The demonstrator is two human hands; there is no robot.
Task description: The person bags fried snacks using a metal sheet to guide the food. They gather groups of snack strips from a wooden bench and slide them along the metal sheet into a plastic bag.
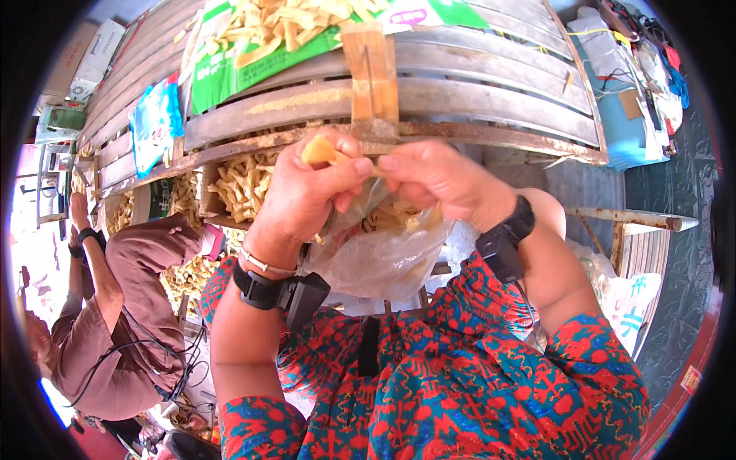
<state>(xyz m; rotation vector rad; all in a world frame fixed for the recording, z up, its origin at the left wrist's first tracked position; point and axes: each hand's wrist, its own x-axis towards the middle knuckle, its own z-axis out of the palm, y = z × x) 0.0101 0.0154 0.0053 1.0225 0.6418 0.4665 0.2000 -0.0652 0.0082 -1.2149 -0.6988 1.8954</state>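
Note:
My left hand (310, 187) is closed around a pale yellow strip (318, 152), likely a piece of dried plant matter, whose thick end pokes out above the fingers. Thumb to thumb with it, my right hand (451, 181) pinches at the strip's other end; its fingers are slightly blurred and hide what they hold. Below both hands, a clear plastic bag (385, 261) with similar strips inside hangs over my lap. Just beyond my hands, an upright-grained wooden block (374, 75) is fixed at the rusty edge of the slatted table (494, 98).
More strips (287, 23) are heaped on a green printed sheet (224, 86). A blue-and-white packet (156, 123) lies leftward. Under the table stands a cardboard box (210, 190) of strips (244, 190). A seated co-worker (115, 322) is at left; a metal-framed bench (632, 218) stands right.

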